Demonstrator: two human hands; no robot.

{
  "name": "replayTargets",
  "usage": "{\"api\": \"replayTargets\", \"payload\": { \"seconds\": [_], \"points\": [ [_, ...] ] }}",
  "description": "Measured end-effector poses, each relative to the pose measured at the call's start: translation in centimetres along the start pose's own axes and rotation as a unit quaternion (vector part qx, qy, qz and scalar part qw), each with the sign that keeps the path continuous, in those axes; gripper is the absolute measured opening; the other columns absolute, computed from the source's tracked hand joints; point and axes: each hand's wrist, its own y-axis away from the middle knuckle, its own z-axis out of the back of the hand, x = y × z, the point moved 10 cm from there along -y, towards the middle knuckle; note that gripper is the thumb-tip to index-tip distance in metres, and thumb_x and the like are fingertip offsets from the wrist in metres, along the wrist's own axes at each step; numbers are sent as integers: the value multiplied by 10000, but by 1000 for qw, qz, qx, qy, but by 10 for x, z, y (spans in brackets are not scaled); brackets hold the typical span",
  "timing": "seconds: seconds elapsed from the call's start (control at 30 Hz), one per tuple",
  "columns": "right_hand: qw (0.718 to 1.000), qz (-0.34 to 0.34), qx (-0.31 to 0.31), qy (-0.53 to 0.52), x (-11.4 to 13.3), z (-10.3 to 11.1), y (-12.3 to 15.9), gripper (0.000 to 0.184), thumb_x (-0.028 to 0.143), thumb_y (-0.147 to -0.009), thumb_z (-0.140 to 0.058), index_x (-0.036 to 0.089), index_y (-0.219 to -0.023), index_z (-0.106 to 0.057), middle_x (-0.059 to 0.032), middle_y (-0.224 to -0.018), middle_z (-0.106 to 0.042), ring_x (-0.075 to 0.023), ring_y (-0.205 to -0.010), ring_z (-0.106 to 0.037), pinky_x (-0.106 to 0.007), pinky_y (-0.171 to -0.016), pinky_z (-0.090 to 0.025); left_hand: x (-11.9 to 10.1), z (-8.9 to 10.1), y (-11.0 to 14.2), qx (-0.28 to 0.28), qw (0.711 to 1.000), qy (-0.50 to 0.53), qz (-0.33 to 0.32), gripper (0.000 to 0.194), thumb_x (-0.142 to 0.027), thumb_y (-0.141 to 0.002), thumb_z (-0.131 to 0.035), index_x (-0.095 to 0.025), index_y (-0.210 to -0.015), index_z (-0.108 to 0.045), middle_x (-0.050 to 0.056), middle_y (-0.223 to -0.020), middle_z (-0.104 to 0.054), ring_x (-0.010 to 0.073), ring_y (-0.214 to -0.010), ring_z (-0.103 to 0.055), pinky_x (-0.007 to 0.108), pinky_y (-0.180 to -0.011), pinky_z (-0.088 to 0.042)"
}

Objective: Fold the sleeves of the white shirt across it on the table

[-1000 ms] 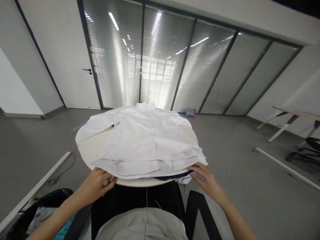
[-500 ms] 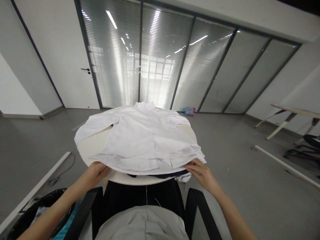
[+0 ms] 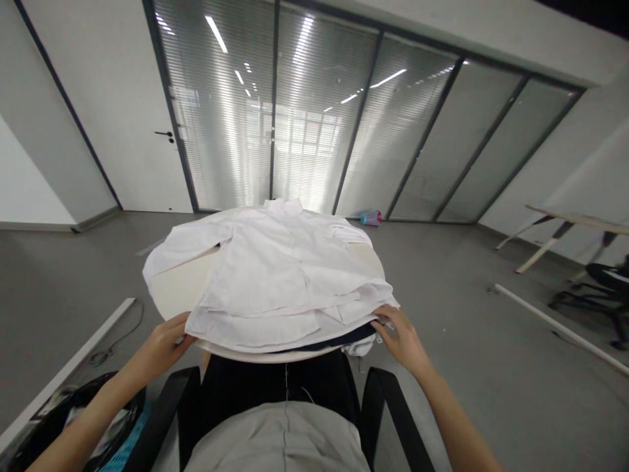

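Observation:
A white long-sleeved shirt [image 3: 275,262] lies spread over a round table [image 3: 179,288], collar at the far side and hem towards me. Its left sleeve is stretched out over the table's edge; the right one looks bunched along the side. My left hand [image 3: 170,341] pinches the hem's left corner, thumb and fingers closed on the cloth. At the hem's right corner, my right hand [image 3: 400,337] holds the edge of the shirt between thumb and fingers. Dark cloth [image 3: 344,337] shows beneath the hem, and more white cloth [image 3: 361,346] hangs over the rim near my right hand.
Black chair armrests [image 3: 184,393] flank my lap. A lined bin [image 3: 113,419] stands at lower left, beside a long white bar [image 3: 69,367] and cable. Another bar [image 3: 555,328], a wheeled chair [image 3: 604,282] and a table [image 3: 565,216] are at right. A small basket [image 3: 371,218] lies by the glass wall.
My left hand has moved left and slightly nearer me, drawing the hem's left corner outward. My right hand has shifted slightly right and up at the other corner. The view has turned slightly.

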Motion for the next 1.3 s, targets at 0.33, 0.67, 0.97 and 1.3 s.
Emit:
{"api": "replayTargets", "payload": {
  "seconds": [0.33,0.67,0.97,1.3],
  "points": [
    [995,23,-74,64,-1,9,23,148,279,-945,-578,262,-982,-720,-61,-923,-734,-259,-904,-677,-450,-836,-499,-2,14,3,-58,998,25,26,220,-311,-952,-543,-231,-954,-748,69,-1007,-777,215,-904,-749,253,-778,-594],
    [971,-212,-114,13,-81,43,-10,555,514,-826,-615,160,-1252,-627,-139,-1020,-683,-235,-799,-659,-391,-715,-552,18,47,-16,-79,981,-30,174,339,-490,-892,-603,-192,-1041,-662,62,-996,-667,180,-794,-636,283,-670,-546],
    [967,-256,3,0,-102,0,-44,406,532,-730,-624,157,-854,-718,-50,-663,-665,-189,-594,-598,-296,-586,-478,-7,-26,-55,102,992,-58,41,290,-336,-945,-507,-231,-1081,-741,91,-1097,-712,228,-966,-675,331,-859,-546],
    [981,-75,-147,98,-45,48,-44,277,193,-830,-505,207,-967,-745,-78,-924,-592,-205,-781,-614,-361,-780,-537,-6,10,-47,-25,998,-58,26,283,-249,-1003,-443,-203,-1092,-707,68,-1004,-676,197,-946,-638,306,-847,-510]
  ]
}}
